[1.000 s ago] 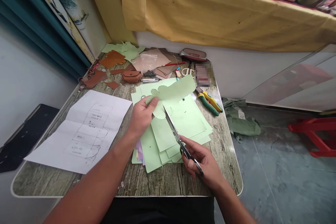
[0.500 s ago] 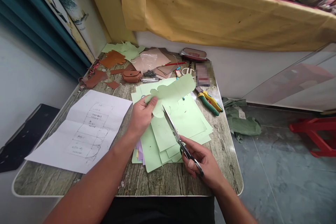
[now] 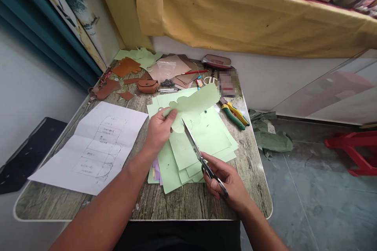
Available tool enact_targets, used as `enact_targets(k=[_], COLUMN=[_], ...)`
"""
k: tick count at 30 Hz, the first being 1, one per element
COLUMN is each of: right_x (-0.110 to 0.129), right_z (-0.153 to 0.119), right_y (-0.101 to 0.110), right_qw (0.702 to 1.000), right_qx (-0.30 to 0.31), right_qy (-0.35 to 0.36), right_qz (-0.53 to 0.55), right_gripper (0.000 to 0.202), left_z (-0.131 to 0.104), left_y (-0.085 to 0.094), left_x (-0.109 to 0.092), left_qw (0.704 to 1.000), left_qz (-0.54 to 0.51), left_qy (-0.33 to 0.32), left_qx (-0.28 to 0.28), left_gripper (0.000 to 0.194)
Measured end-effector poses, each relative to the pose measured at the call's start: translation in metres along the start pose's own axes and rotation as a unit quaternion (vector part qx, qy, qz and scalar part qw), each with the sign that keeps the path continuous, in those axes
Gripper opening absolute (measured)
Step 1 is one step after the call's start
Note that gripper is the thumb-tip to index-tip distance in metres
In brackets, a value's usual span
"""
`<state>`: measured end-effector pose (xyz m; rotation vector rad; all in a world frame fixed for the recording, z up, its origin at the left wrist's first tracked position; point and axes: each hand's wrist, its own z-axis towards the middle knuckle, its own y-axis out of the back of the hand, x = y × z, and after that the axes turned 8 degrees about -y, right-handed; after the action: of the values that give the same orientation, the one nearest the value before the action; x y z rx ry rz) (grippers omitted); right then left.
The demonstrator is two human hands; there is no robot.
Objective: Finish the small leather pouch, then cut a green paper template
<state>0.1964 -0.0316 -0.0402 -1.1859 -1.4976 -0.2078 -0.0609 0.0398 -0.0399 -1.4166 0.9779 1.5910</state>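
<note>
A wood-grain table (image 3: 165, 208) carries everything being worked on, and a large creased white sheet (image 3: 63, 162) lies open at its left, its pencilled outline already drawn and labelled. In the middle sits a loose stack of pale green sheets (image 3: 210, 139), mostly straight-edged where they show, so most of this material looks to be uncut. Above that stack the left hand holds up a green cut-out (image 3: 198, 100), a long strip with a rounded far end and scalloped lobes near the grip; by that outline, much of its shaping appears done. Ragged green scraps (image 3: 144, 58) at the table's far left corner also suggest trimming already carried out. The scissors (image 3: 193, 144) slant up from the right with their points beside the cut-out's lower lobe; at this angle I cannot tell whether they bite the paper or how much edge is left to trim. The right hand (image 3: 225, 182) has its fingers curled around the scissor handles, while the left hand (image 3: 160, 130) pinches the cut-out's near end, thumb on top and fingers folded underneath. Smaller again, yellow-and-green pliers (image 3: 235, 114) rest to the right of the stack, not in use, and a brown flap pouch (image 3: 147, 86), apparently a finished piece, sits just behind it.
</note>
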Motion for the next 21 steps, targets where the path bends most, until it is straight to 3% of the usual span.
enact_targets(k=[21], right_x=[0.0004], right_z=[-0.0006], right_y=[0.0011], right_qw=[1.000], right_qx=[0.000], right_qy=[-0.005], right_qz=[0.008], right_gripper=[0.065], left_z=[0.0007], left_y=[0.0008], left_x=[0.0062], left_qw=[0.999], left_qz=[-0.042], left_qy=[-0.002], left_qx=[0.012], left_gripper=[0.035])
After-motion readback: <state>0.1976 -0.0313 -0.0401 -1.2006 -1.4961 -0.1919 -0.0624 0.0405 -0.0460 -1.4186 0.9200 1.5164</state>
